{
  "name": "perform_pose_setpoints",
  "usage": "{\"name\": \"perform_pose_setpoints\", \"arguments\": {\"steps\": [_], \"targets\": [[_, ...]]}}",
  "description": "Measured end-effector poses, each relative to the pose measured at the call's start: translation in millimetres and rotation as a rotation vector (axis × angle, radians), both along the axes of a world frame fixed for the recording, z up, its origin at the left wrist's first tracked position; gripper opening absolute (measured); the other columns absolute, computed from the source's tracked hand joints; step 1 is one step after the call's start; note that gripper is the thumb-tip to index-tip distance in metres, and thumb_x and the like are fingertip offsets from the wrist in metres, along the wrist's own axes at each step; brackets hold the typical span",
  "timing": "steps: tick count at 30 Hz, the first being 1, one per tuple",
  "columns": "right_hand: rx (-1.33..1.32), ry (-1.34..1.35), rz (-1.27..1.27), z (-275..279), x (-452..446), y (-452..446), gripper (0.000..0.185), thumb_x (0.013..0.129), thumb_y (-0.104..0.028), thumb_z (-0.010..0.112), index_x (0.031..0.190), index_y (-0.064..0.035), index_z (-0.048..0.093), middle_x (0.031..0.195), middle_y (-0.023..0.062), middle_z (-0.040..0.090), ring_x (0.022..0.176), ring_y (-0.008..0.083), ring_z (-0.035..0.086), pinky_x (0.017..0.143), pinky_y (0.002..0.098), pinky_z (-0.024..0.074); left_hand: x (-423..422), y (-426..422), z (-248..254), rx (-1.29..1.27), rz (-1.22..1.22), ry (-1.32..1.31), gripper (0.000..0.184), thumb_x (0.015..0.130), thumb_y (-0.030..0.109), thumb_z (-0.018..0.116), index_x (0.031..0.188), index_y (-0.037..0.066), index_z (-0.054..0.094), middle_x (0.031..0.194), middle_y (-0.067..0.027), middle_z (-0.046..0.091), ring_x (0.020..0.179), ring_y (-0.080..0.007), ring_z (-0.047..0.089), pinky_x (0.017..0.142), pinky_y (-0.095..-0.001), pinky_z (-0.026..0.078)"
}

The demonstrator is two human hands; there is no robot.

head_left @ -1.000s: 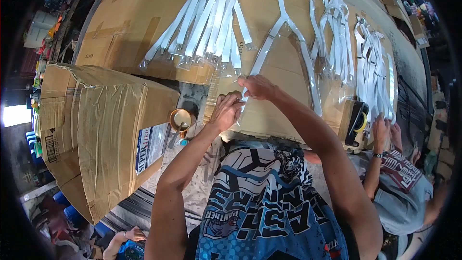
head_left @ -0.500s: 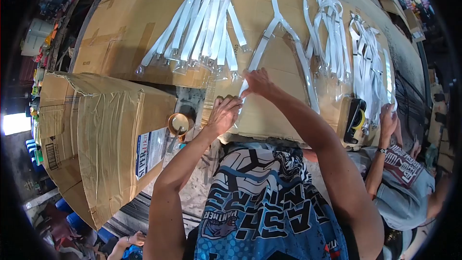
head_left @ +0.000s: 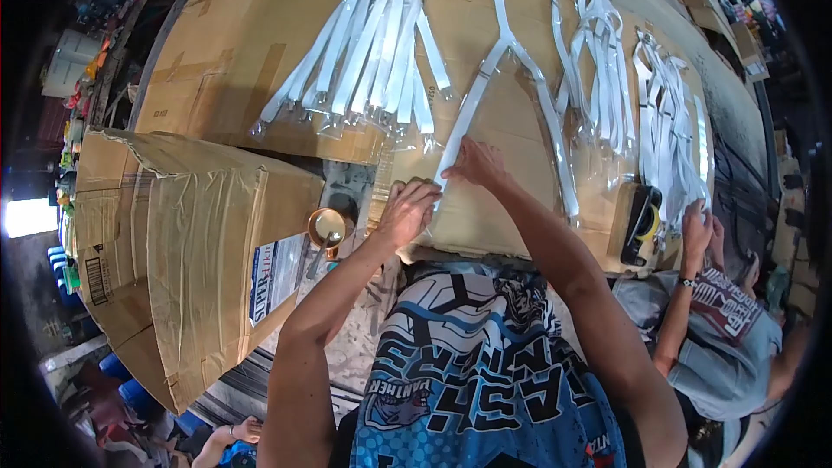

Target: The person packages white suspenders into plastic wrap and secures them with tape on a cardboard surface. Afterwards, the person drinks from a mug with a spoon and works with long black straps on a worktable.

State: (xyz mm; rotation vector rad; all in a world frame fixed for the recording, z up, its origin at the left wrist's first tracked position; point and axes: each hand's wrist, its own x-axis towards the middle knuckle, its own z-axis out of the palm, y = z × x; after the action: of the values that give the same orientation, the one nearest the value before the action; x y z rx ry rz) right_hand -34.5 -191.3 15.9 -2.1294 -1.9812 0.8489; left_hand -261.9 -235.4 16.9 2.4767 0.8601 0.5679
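Observation:
A white Y-shaped strap [head_left: 503, 35] lies spread on the cardboard-covered table [head_left: 511, 113]. My left hand [head_left: 409, 211] is closed on the lower end of its left leg, fingers pinched near a clear plastic sleeve. Just above and to the right, my right hand [head_left: 475, 165] pinches the same leg between thumb and fingers. The strap's right leg [head_left: 555, 134] runs down beside my right forearm, inside clear plastic. To the left is a fanned bundle of white straps [head_left: 373, 43] with plastic-covered ends.
More strap bundles [head_left: 594, 61] [head_left: 667, 121] lie right, near a black and yellow tape dispenser [head_left: 641, 224]. An open cardboard box [head_left: 199, 251] stands left, beside an orange cup [head_left: 328, 227] with a spoon. A co-worker [head_left: 724, 329] handles straps at right; another person's arm [head_left: 230, 438] shows lower left.
My right hand has moved slightly down and right along the strap's left leg. The co-worker's hands at the right have shifted a little.

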Motion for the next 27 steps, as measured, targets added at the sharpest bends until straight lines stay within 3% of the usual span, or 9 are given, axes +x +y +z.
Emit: {"name": "perform_pose_setpoints", "arguments": {"steps": [2,5,8,11,14,17,19,27], "targets": [[0.04,-0.06,-0.029,-4.4,-2.6,-0.7,0.063,0.057,-0.054,0.086,0.089,-0.0099,0.055,0.08,0.0095,0.065,0.081,0.0325,0.065,0.069,0.0439,0.0472,-0.3,0.0,-0.9,-0.018,0.0,-0.01,0.033,0.073,0.003,0.066,0.106,0.006,0.069,0.112,-0.0023,0.063,0.105,-0.0202,0.057,0.087,-0.0374,0.038],[-0.141,0.092,-0.095,0.8,4.6,8.8,0.061,0.059,-0.053,0.085,0.087,-0.0101,0.054,0.079,0.0084,0.064,0.078,0.0312,0.064,0.067,0.0432,0.0467,-0.2,-0.5,-0.7,-0.008,0.004,-0.006,0.034,0.073,0.003,0.066,0.107,0.006,0.069,0.113,-0.0024,0.063,0.107,-0.0199,0.056,0.087,-0.0372,0.039],[-0.117,0.11,-0.088,-11.5,11.3,9.0,0.059,0.061,-0.052,0.085,0.087,-0.0096,0.054,0.081,0.0085,0.064,0.078,0.0307,0.064,0.068,0.0429,0.047,-0.4,0.8,-6.2,0.008,-0.004,-0.012,0.034,0.072,0.003,0.066,0.105,0.007,0.069,0.113,-0.0029,0.063,0.106,-0.0198,0.057,0.088,-0.037,0.039],[-0.1,0.13,-0.067,-9.3,7.5,-0.4,0.062,0.063,-0.05,0.084,0.098,-0.0065,0.057,0.1,0.0142,0.068,0.097,0.0366,0.065,0.079,0.0473,0.0501,-0.3,2.0,-0.2,0.013,-0.015,0.015,0.032,0.071,0.002,0.065,0.103,0.007,0.069,0.112,-0.0031,0.063,0.106,-0.0201,0.057,0.087,-0.0372,0.039],[-0.081,0.079,-0.107,-11.0,-2.2,-7.0,0.062,0.062,-0.051,0.083,0.098,-0.0066,0.057,0.098,0.0152,0.068,0.096,0.0381,0.065,0.083,0.0505,0.0481,2.4,1.5,4.7,0.005,-0.002,0.035,0.037,0.073,0.003,0.064,0.109,0.007,0.066,0.11,-0.0038,0.062,0.106,-0.0204,0.055,0.087,-0.0374,0.038],[-0.058,-0.001,-0.076,-12.3,-4.3,-7.0,0.062,0.063,-0.052,0.082,0.096,-0.0089,0.054,0.089,0.0096,0.067,0.09,0.0342,0.065,0.079,0.0473,0.0472,5.8,1.5,5.3,-0.021,-0.011,0.129,0.051,0.072,0.004,0.063,0.123,0.006,0.059,0.115,-0.0091,0.058,0.109,-0.0239,0.052,0.09,-0.0393,0.037],[-0.059,-0.014,-0.084,-8.2,-5.9,-6.3,0.061,0.064,-0.052,0.082,0.098,-0.0096,0.056,0.094,0.0101,0.068,0.094,0.0343,0.065,0.083,0.0487,0.0462,9.5,2.7,7.7,-0.021,-0.001,0.187,0.054,0.072,0.005,0.063,0.126,0.004,0.057,0.117,-0.011,0.056,0.109,-0.0252,0.051,0.091,-0.0401,0.037],[-0.043,-0.042,-0.103,-12.3,-8.3,-10.5,0.06,0.064,-0.053,0.082,0.1,-0.0112,0.058,0.1,0.0093,0.068,0.1,0.0338,0.063,0.086,0.0503,0.0439,14.6,-7.8,10.9,-0.008,0.029,0.178,0.035,0.081,0.012,0.061,0.115,0.002,0.066,0.11,-0.0095,0.056,0.103,-0.0264,0.05,0.086,-0.0398,0.036]]}}
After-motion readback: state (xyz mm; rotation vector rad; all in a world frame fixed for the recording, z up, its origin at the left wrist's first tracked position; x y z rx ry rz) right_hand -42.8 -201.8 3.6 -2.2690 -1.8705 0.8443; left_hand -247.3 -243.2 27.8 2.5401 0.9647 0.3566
